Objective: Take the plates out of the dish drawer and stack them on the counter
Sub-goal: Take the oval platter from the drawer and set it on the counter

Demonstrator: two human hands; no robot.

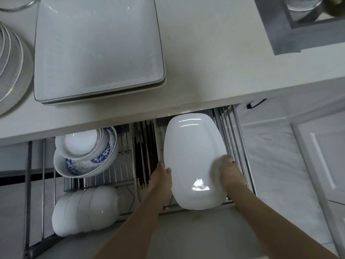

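A large white oval plate sits over the right side of the open wire dish drawer, below the counter edge. My left hand grips its left rim and my right hand grips its right rim, fingers curled over the edge. On the white counter above lies a stack of white square plates with dark rims. Whether the oval plate rests on the rack or is lifted clear I cannot tell.
The drawer also holds blue-patterned bowls, a row of white bowls on their sides and dark chopsticks. Round rimmed plates stand at the counter's left edge. A grey sink is at top right; white cabinet doors are on the right.
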